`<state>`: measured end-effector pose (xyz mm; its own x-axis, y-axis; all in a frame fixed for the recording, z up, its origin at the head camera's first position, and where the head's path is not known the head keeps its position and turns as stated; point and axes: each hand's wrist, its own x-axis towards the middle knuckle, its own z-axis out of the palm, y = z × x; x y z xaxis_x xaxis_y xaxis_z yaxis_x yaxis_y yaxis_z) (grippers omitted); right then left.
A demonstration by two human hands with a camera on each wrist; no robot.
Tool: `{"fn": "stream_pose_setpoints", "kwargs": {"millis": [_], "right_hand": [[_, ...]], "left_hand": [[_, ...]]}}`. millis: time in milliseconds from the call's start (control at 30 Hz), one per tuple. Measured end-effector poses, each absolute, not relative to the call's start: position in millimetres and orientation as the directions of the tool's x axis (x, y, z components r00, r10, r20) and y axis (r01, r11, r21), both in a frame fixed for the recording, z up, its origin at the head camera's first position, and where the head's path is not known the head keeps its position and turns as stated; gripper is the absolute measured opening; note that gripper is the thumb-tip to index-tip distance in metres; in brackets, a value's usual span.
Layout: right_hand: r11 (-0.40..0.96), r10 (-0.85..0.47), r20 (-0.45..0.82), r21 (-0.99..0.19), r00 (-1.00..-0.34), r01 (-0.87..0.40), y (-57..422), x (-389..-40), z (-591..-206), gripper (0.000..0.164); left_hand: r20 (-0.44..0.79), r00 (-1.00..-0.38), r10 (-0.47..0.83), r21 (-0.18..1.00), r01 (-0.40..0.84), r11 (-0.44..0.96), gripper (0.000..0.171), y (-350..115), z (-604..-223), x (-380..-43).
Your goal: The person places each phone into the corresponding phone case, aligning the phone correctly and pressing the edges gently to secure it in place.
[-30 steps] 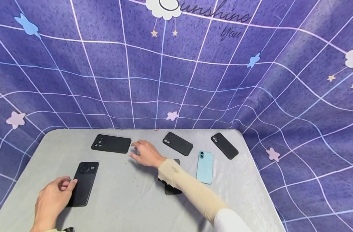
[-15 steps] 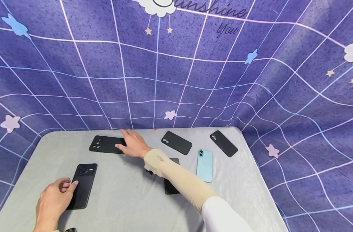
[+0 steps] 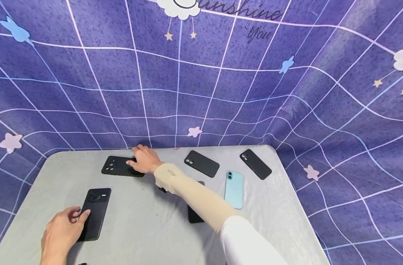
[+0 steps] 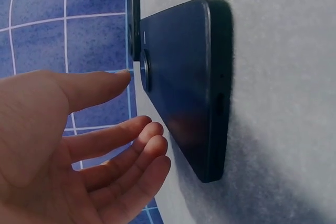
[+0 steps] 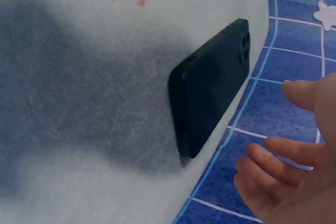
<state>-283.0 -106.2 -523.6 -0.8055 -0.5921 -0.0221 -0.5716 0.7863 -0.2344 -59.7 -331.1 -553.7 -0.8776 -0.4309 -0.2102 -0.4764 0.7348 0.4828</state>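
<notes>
By the left edge of a black phone (image 3: 96, 217), my left hand (image 3: 60, 232) hovers with loosely bent fingers. The left wrist view shows a gap between that hand (image 4: 68, 140) and the phone (image 4: 176, 87), which lies camera side up. At the back left, my right hand (image 3: 146, 160) is over the right end of a black phone case (image 3: 118, 166) with camera cutouts, covering part of it. From the right wrist, the relaxed fingers (image 5: 262, 177) appear apart from the case (image 5: 215, 87). Neither hand holds anything.
Two more black phone cases lie at the back, one in the middle (image 3: 201, 163) and one at right (image 3: 256, 164). A light blue phone (image 3: 234, 189) lies nearby. My right forearm partly hides a dark flat item (image 3: 195, 216). A purple curtain (image 3: 201, 92) rises behind the table.
My right hand has moved left from beside the black phone case to over its right end. The left hand stays beside the black phone. The view has shifted slightly.
</notes>
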Motion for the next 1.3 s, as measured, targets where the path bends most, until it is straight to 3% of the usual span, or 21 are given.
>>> {"fn": "stream_pose_setpoints", "kwargs": {"millis": [267, 733, 1300], "right_hand": [[0.808, -0.579, -0.092, -0.194, -0.81, -0.556, -119.5, -286.7, -533.9, 0.07], [0.839, -0.537, -0.08, -0.148, -0.84, -0.523, -143.6, -286.3, -542.7, 0.049], [0.874, -0.481, -0.092, -0.124, -0.872, -0.47, -152.4, -287.8, -566.0, 0.046]], "left_hand": [[-0.227, -0.866, -0.446, 0.47, -0.498, 0.728, 0.061, -329.8, -557.7, -60.2], [-0.368, -0.812, -0.452, 0.343, -0.571, 0.746, 0.085, -325.1, -553.8, -61.7], [-0.352, -0.813, -0.463, 0.345, -0.573, 0.743, 0.072, -319.3, -554.2, -66.3]]}}
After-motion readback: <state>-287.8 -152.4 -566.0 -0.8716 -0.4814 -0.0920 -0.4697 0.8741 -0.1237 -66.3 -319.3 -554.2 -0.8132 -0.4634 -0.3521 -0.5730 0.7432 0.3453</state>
